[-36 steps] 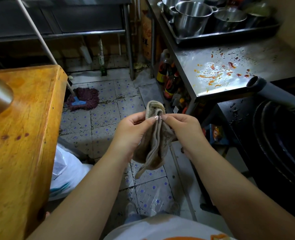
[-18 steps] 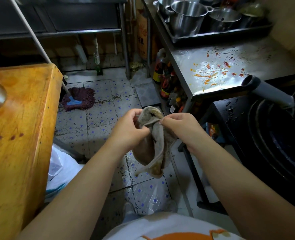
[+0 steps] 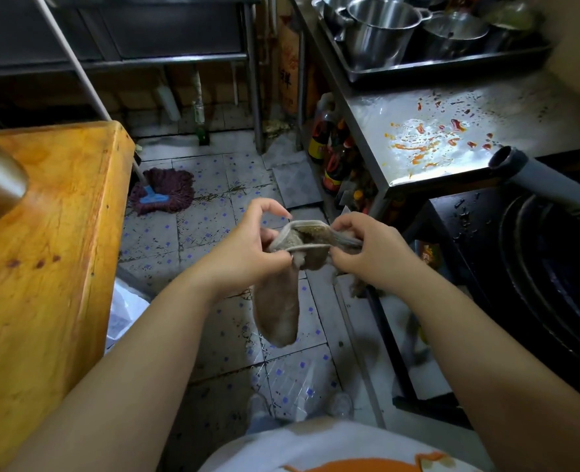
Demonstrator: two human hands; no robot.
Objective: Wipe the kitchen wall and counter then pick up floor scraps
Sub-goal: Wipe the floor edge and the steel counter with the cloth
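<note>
Two hands on rag, frame centre: left hand and right hand each pinch its top edge | I'd fold the soiled face inward | then sweep sauce spatter on steel tabletop, upper right, toward one edge.

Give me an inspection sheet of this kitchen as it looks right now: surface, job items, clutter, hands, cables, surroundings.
Surface: steel counter spattered with red sauce; wooden block stained.
Job's things: dirty rag, held over the floor, lower end hanging.
Clutter: pots in a tray at the counter's back; sauce bottles beneath it; mop and white bag on the floor.
Hands: left hand and right hand both pinch the rag's top edge.
Cables: nothing seen.
Surroundings: tiled floor littered with scraps; black wok at right.
</note>
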